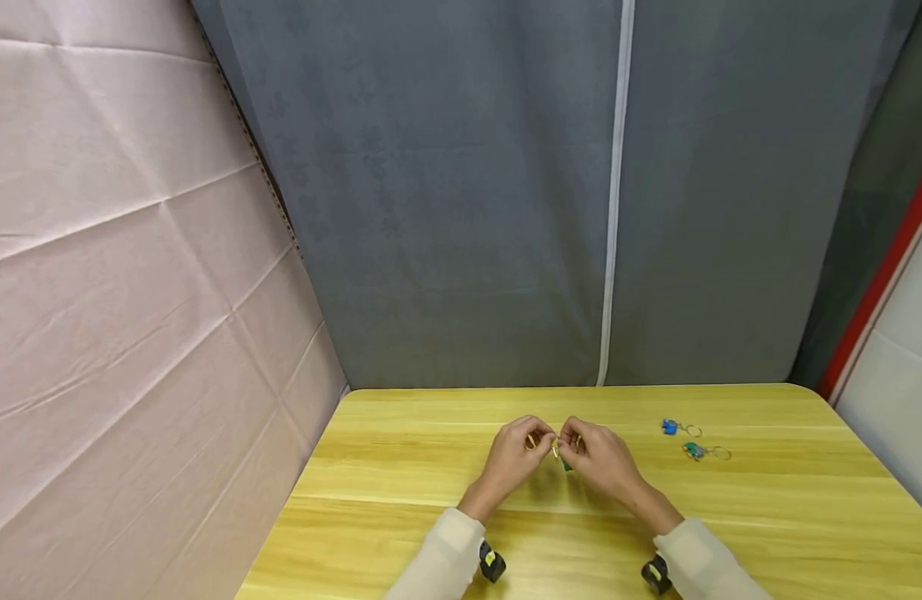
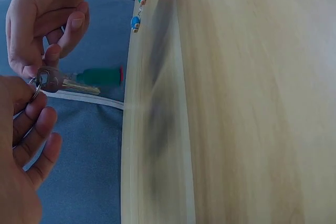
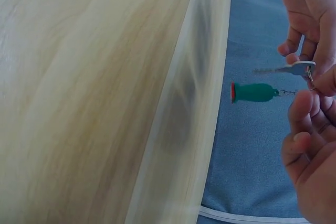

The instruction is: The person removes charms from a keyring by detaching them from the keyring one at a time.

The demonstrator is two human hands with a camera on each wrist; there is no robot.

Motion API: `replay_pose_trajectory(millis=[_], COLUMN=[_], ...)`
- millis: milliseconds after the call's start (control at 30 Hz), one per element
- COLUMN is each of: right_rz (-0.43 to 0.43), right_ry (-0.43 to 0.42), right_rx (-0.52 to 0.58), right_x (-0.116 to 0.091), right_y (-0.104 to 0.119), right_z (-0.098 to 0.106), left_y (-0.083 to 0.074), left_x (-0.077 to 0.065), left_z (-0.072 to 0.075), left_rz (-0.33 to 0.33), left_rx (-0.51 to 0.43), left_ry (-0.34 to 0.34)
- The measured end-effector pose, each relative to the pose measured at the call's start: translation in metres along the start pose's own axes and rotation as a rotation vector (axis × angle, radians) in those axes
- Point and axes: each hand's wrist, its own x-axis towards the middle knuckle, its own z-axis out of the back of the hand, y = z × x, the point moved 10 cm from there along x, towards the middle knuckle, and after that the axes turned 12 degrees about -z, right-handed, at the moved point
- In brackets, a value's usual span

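Over the wooden table, my left hand (image 1: 509,454) and right hand (image 1: 599,454) meet fingertip to fingertip. Between them they pinch a metal key ring (image 3: 311,78). From the ring hangs a key (image 3: 281,70), its head right at the left fingers in the right wrist view. Beside the key dangles a green bottle-shaped charm (image 3: 254,92) with a red end, on a short chain (image 3: 286,93). The left thumb and fingers hold one side of the ring, seen in the left wrist view, and the right fingertips grip at its other side. Fingers partly hide the ring.
To the right on the table (image 1: 401,533) lie a blue keychain (image 1: 669,427) and a multicoloured keychain (image 1: 695,452), each with a ring. A grey curtain (image 1: 468,208) hangs behind the table, and pale pink cloth (image 1: 131,292) covers the left side.
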Motion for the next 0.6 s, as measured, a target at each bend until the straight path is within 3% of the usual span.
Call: replay_pose_trajectory(millis=[400, 600], right_rz=[0.052, 0.026], right_ry=[-0.006, -0.009], right_rx=[0.026, 0.016], right_x=[-0.0023, -0.0020], right_y=[0.0053, 0.0025], right_z=[0.0031, 0.0040], left_y=[0.0021, 0.0045], left_x=[-0.0020, -0.0016], left_z=[0.0025, 0.0030], left_rz=[-0.008, 0.011], left_rx=[0.026, 0.004], left_ry=[-0.015, -0.020])
